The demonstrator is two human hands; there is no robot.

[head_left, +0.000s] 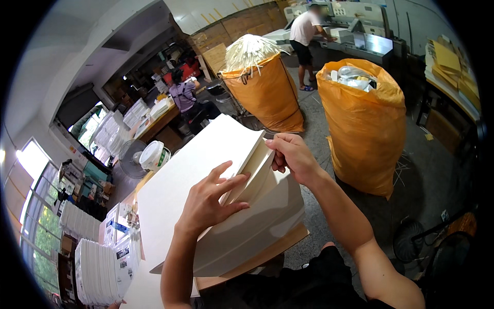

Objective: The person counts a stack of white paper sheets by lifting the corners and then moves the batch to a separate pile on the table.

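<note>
A tall stack of large white paper sheets [180,159] stands on a wooden table [280,248] in front of me. My right hand [292,157] pinches the near right corner of some upper sheets, thumb against fingers, and the edges there are lifted and fanned apart. My left hand [208,198] lies spread at the near edge of the stack, its fingertips touching the raised sheets and its thumb stretched out to the right. How many sheets the right hand grips cannot be made out.
Two big orange sacks stand beyond the stack, one heaped with paper strips [252,51], the other orange sack [363,123] holding plastic. A person [306,33] works at a machine behind; another person [184,98] sits at a table. A white bucket [154,156], a fan [133,158] and paper piles [95,270] are leftward.
</note>
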